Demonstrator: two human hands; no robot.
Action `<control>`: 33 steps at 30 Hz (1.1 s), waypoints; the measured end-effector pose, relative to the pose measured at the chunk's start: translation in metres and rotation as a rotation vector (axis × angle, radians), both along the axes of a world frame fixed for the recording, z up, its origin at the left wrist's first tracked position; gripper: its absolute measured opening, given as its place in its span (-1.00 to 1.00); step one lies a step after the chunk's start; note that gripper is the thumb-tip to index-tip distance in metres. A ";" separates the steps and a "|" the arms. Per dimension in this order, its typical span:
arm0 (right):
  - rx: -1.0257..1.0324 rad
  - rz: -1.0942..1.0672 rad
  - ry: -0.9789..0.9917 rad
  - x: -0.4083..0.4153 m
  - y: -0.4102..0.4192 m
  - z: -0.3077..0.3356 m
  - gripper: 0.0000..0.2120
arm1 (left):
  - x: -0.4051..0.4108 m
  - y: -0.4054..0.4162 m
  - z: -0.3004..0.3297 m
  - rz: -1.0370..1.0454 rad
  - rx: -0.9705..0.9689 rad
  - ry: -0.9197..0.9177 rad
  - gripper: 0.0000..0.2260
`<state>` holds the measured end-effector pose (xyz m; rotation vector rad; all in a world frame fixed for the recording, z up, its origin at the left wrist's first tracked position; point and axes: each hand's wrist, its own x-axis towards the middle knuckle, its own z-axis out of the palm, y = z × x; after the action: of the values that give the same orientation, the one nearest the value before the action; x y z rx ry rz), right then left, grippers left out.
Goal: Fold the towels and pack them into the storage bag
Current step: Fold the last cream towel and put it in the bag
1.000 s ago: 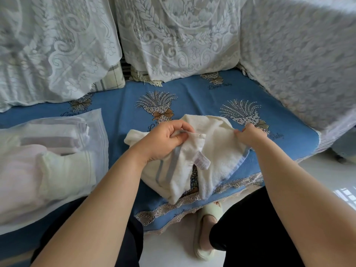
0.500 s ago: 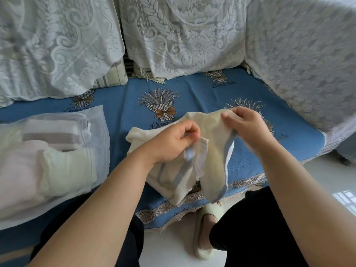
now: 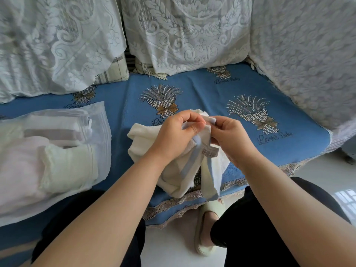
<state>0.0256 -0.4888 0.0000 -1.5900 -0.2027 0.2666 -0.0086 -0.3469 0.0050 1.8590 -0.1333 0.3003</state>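
hands: both pinching cream towel [image 3: 174,170] | surface: blue sofa cover [image 3: 221,112] | backrest: lace, seemingly

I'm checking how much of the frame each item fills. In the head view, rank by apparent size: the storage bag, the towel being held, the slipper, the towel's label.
1. storage bag, cut off at the left edge
2. towel, partly hidden by both hands
3. slipper
4. label

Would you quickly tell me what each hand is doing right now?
Left hand: fingers pinch the towel at its top edge.
Right hand: fingers pinch the same edge, right beside the left.
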 end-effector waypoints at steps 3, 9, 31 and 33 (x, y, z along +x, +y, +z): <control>-0.068 0.047 -0.063 -0.007 0.005 -0.004 -0.81 | -0.001 0.004 0.001 0.018 -0.001 -0.015 -0.85; -0.060 -0.014 -0.056 -0.009 0.007 -0.004 -0.90 | -0.001 0.006 -0.001 0.094 -0.012 -0.020 -0.85; 0.185 0.087 -0.028 -0.003 0.002 0.021 -0.77 | 0.001 0.009 0.006 0.178 0.112 -0.110 -0.70; 0.201 0.149 -0.027 -0.003 -0.006 0.028 -0.76 | 0.001 0.017 0.010 0.121 0.145 -0.125 -0.63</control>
<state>0.0226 -0.4949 0.0284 -1.3823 -0.3590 0.3297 -0.0073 -0.3296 0.0150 1.9953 -0.1309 0.5031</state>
